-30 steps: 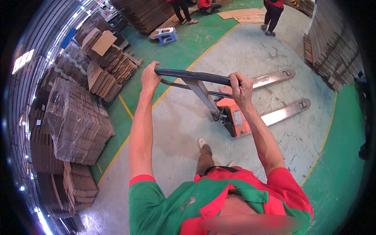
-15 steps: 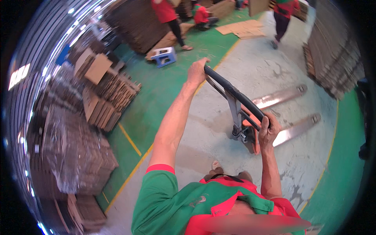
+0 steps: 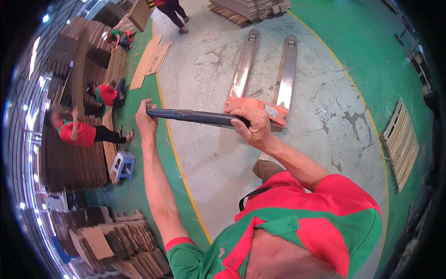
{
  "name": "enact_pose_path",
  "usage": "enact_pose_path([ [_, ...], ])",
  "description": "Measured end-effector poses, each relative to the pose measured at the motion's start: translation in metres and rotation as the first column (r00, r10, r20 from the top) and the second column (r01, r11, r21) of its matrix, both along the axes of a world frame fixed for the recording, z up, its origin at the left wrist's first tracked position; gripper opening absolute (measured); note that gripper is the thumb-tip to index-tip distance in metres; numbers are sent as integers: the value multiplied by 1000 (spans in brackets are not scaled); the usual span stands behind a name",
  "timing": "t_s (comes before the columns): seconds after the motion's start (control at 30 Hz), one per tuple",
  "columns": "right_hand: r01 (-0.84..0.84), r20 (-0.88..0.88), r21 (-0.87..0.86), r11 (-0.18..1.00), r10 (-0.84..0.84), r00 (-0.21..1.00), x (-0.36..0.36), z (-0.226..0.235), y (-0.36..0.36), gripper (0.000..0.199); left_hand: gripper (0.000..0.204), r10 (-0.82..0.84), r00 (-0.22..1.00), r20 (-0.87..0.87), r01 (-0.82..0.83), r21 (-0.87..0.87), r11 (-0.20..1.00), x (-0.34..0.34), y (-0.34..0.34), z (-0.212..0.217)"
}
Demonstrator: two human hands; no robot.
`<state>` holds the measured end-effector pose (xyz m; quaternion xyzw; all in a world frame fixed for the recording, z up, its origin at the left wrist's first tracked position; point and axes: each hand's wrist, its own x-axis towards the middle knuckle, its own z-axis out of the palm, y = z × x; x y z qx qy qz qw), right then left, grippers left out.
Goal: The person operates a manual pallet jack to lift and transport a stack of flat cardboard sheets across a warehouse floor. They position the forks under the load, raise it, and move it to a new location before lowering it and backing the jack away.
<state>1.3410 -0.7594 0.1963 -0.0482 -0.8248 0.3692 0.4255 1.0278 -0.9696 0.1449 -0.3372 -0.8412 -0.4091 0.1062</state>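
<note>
A pallet jack has a black handle bar [image 3: 195, 116] lying across in front of me. My left hand [image 3: 147, 120] is closed at the bar's left end, its fingers partly hidden. My right hand [image 3: 255, 125] wraps round the right end, knuckles up. Beyond the bar sits the jack's orange body [image 3: 251, 103], partly covered by my right hand. Two bare metal forks [image 3: 245, 65] stretch away from it over the grey floor, with nothing on them.
Flat cardboard sheets [image 3: 146, 63] lie at the left. Several people in red and green work there beside cardboard stacks [image 3: 74, 162]; a blue-and-white stool [image 3: 123, 166] stands near. Another stack [image 3: 253, 10] is beyond the forks. A wooden slatted pallet [image 3: 401, 145] rests at right.
My view and the pallet jack have turned relative to each other: the forks pointed right and now point away from me. Both hands stay on the handle bar, now lying more level.
</note>
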Motion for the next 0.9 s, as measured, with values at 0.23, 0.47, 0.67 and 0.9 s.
enact_pose_path([
  [0.23, 26, 81, -8, 1000, -26, 996, -72, 21, 46, 27, 19, -178, 984, -1, 177, 116, 977, -109, 117, 8],
  [0.47, 224, 3, 52, 973, -224, 975, -152, 7, 121, 29, 16, -392, 912, -123, 408, 157, 899, -211, 264, 12],
  [0.67, 395, -4, 101, 913, -397, 918, -213, -1, 172, 31, 18, -528, 836, -151, 548, 168, 820, -289, 406, 3],
  [0.9, 790, -67, 57, 610, -787, 613, -290, 12, 223, 15, 27, -670, 710, -216, 704, 176, 689, -333, 563, 8],
])
